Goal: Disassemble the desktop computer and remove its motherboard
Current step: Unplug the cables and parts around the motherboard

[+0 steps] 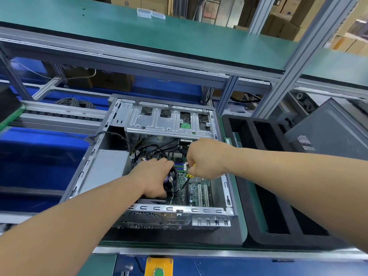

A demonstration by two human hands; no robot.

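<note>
The open desktop case (pixel 159 156) lay on its side on the green-edged work mat (pixel 242 206), its rear port panel (pixel 173 220) nearest the person. Just beyond that panel, inside the case, the motherboard (pixel 196 189) sat flat on the case floor, still in place. The left hand (pixel 154 177) rested palm-down over the black CPU fan (pixel 169 181) at the board's left part, fingers curled around its housing; whether they truly gripped it was hard to tell. To the right of that hand, above the board, the right hand (pixel 206 160) was closed in a fist around a yellow-handled screwdriver (pixel 187 180), its dark shaft angled down to the board. Farther in, black cables (pixel 157 147) crossed the board's far edge. At the far end of the case stood the silver drive cage (pixel 169 120). To the right of the case lay a black foam tray (pixel 256 176).
</note>
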